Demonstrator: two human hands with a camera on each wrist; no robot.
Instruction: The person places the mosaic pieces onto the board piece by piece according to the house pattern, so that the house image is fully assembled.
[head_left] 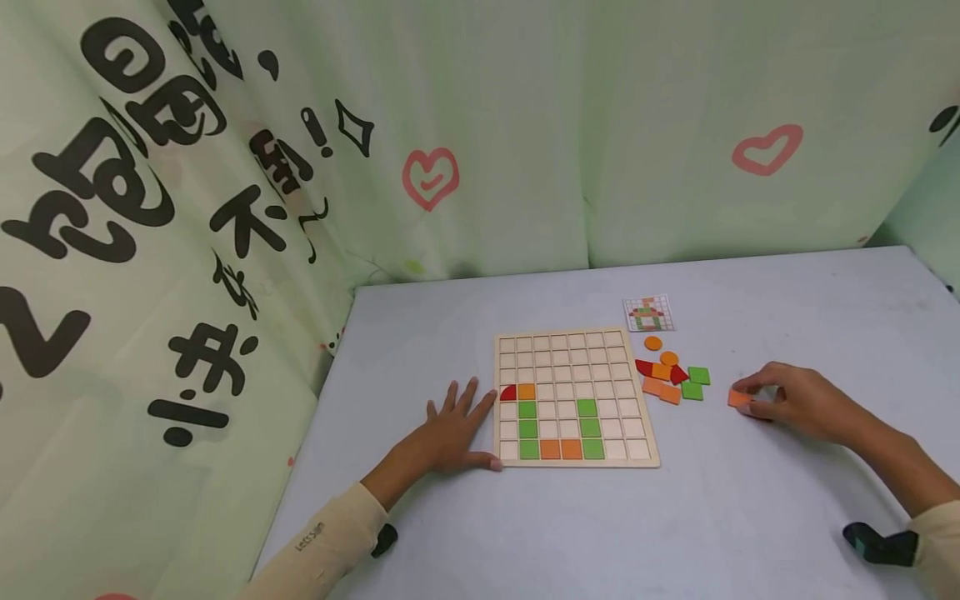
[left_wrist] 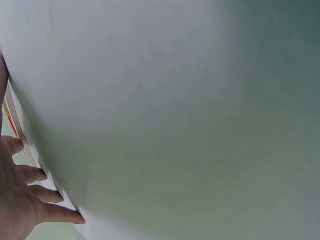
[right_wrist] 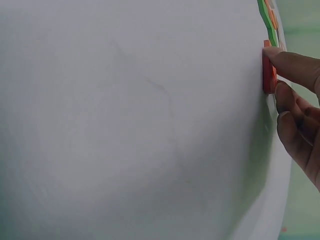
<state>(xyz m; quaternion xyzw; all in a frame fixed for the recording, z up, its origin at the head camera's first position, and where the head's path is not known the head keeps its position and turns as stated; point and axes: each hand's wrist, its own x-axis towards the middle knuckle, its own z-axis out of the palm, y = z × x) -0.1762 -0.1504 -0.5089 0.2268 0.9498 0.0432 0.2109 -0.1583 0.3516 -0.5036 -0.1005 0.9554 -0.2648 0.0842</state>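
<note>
A square wooden grid board (head_left: 576, 398) lies on the table, with green, orange and red tiles in its lower left part. My left hand (head_left: 448, 433) rests with spread fingers at the board's left edge; the left wrist view shows the same hand (left_wrist: 22, 190) at the far left. To the right of the board, my right hand (head_left: 813, 404) pinches an orange tile (head_left: 738, 398) between thumb and fingers. In the right wrist view the hand (right_wrist: 300, 95) holds that tile (right_wrist: 267, 70) by its edge, close to the tabletop.
Loose tiles lie right of the board: orange circles (head_left: 653, 342), orange squares (head_left: 670, 394), green squares (head_left: 698, 376) and red pieces (head_left: 678, 375). A small pattern card (head_left: 648, 313) lies behind them. Printed curtains (head_left: 517, 142) hang along the table's back and left sides.
</note>
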